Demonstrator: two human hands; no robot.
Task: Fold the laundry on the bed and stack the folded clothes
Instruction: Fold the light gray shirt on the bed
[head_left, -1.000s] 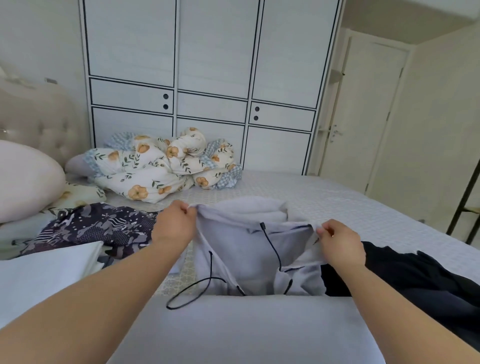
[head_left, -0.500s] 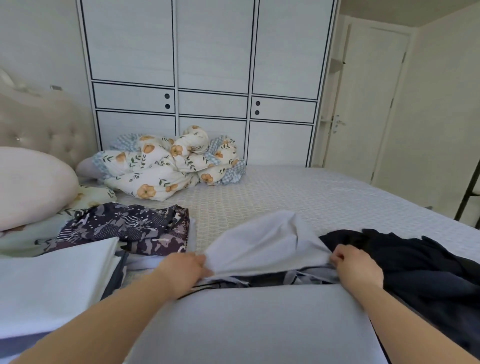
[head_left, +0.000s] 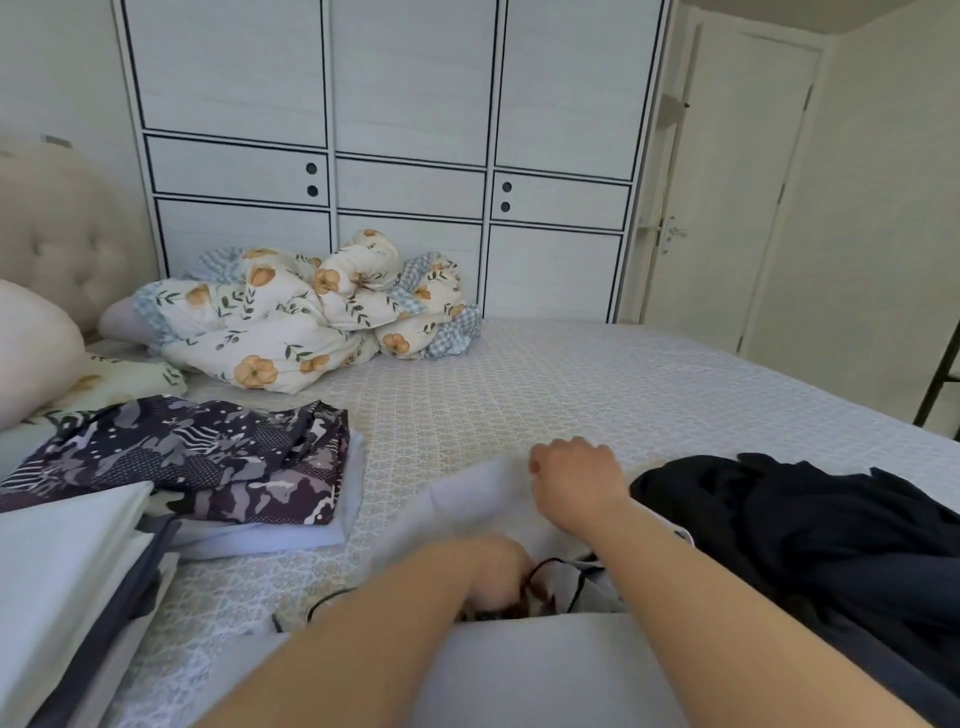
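Observation:
A pale lavender hoodie lies on the bed right in front of me, its hood folded down flat. My right hand is curled in a fist on the hood's far edge, gripping the fabric. My left hand is motion-blurred at the hoodie's neck, among the black drawstrings; its grip is unclear. A crumpled black garment lies to the right. Folded clothes sit at the left: a dark patterned piece and a white stack.
A bunched floral duvet lies at the far side of the bed, with a pillow and padded headboard at the left. A white wardrobe stands behind, and a closed door is at the right.
The hood, held up by both hands, has come down onto the hoodie. My left hand let go of its corner and moved to the drawstrings; my right hand shifted left onto the hood.

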